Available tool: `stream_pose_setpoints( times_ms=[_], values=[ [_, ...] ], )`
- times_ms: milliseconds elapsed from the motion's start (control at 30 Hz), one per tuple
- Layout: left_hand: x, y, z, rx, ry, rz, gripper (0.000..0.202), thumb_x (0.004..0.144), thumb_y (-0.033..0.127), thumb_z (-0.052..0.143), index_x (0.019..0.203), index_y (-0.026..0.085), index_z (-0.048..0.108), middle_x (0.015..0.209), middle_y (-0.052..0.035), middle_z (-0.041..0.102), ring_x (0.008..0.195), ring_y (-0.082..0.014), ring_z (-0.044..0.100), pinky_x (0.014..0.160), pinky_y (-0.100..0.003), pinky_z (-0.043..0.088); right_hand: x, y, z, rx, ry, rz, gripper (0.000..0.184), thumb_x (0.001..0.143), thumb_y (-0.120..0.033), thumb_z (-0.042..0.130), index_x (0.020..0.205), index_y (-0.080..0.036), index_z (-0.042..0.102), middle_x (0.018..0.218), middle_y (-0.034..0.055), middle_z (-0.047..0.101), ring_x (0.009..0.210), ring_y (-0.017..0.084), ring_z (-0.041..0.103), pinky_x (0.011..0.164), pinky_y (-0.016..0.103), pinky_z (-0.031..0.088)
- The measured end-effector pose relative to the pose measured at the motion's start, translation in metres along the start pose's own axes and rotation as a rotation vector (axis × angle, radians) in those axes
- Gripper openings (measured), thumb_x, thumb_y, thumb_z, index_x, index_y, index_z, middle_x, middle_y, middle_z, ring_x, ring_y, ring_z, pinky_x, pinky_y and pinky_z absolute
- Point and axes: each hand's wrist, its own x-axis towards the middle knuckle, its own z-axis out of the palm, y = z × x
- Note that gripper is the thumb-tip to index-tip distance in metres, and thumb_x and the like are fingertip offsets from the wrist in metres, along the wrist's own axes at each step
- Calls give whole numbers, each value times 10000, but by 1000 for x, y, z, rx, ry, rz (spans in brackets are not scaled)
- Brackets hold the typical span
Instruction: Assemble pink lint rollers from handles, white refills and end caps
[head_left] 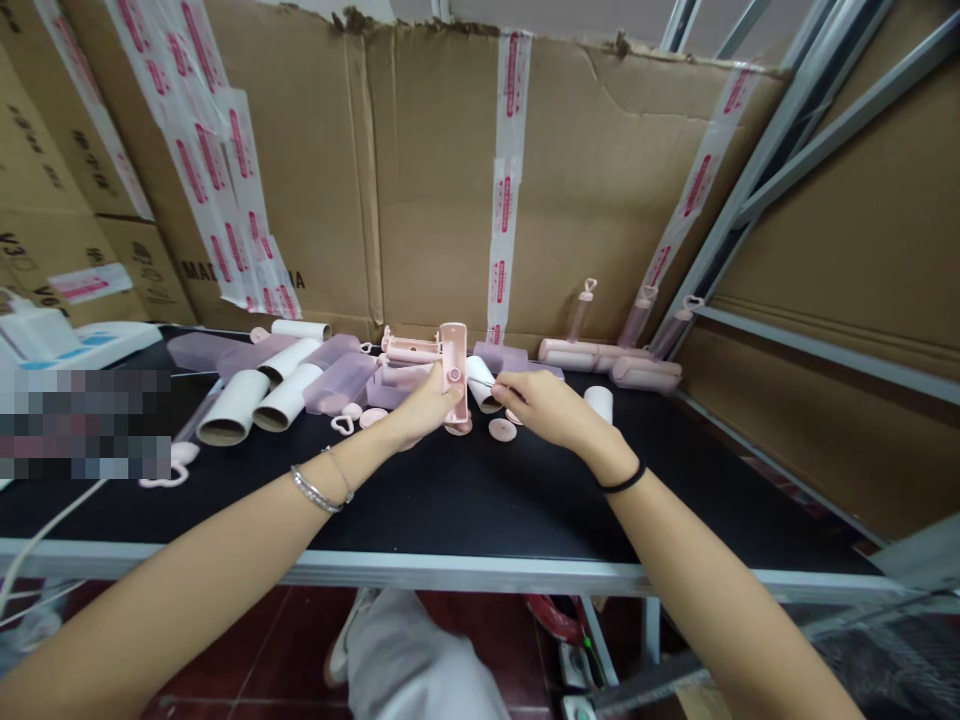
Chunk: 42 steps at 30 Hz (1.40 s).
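My left hand (pixel 421 408) is closed on a pink plastic roller frame (pixel 453 372), holding it upright over the black table (pixel 465 500). My right hand (pixel 546 405) is pinched on a thin metal pin (pixel 484 382) that points left toward the frame's round hole. A white paper roll (pixel 480 384) lies just behind the pin. Pink round caps (pixel 502 430) lie on the table below the hands.
White paper rolls (pixel 234 408) and translucent purple covers (pixel 346 375) lie at the left. Finished pink rollers (pixel 645 372) line the back right below a cardboard wall (pixel 420 180). A pink heart-shaped piece (pixel 343 424) and a white device (pixel 67 340) lie at the left; a metal shelf frame (pixel 780 130) stands right.
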Motion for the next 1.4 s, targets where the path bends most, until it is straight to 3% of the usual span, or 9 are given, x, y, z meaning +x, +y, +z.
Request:
stream_pose_setpoints(
  times_ms=[133,267,467,633,767,867,1033,1200,1400],
  values=[
    [-1,-3,5,-56,22,-57,454,755,156,634,1113,174,354,785,9,579,672,-96,582,605,-234,483,-6,-9,-5,-175,-25,43,345,931,-383,305,885,-200,593,850,64,649,734,160,586,571,230,280],
    [-3,-5,12,-108,119,-190,386,754,147,647,984,172,338,719,15,576,613,-109,596,606,-278,506,-9,-12,-6,-291,-24,114,359,941,-333,268,937,-193,598,885,91,655,773,192,598,592,248,306],
    [-5,-2,13,-56,51,-192,355,816,128,564,1010,216,280,686,59,544,539,-109,597,567,-319,530,-12,-10,-8,-301,-79,159,372,939,-383,276,917,-213,607,870,83,657,800,216,609,619,267,349],
    [-3,-5,13,-76,69,-182,257,791,186,614,891,163,379,664,31,537,515,-84,552,520,-242,479,-15,-9,-6,-346,-101,184,361,939,-379,277,932,-177,577,877,119,645,784,234,621,637,288,377],
    [-1,-5,11,-76,55,-164,261,782,303,631,824,137,434,666,4,546,522,-91,549,525,-248,468,-17,-7,-6,-346,-137,156,238,930,-250,324,936,-127,528,879,149,631,761,221,624,628,273,373],
    [-1,-4,11,-51,63,-154,291,791,384,604,812,123,476,660,-13,565,524,-99,556,533,-255,473,-18,-7,-8,-371,-119,137,204,922,-248,354,925,-132,522,858,140,634,760,223,624,600,266,355],
    [0,-8,10,-7,-27,-184,348,773,446,602,745,101,570,684,-44,616,507,-83,550,509,-221,461,-26,-12,-8,-427,-40,174,278,947,-341,269,991,-194,500,821,85,653,711,216,627,546,261,309],
    [5,-15,7,-88,-135,-245,374,739,472,630,738,105,560,676,-58,642,532,-107,592,521,-224,484,-44,-9,6,-421,-56,204,233,947,-289,289,919,-169,487,837,84,658,717,180,624,565,256,308],
    [9,-15,6,-97,-170,-292,316,814,413,562,763,101,551,652,-64,645,548,-125,616,538,-240,505,-56,-2,15,-530,-40,266,292,936,-336,293,893,-175,533,688,68,631,589,172,602,487,267,224]
  ],
)
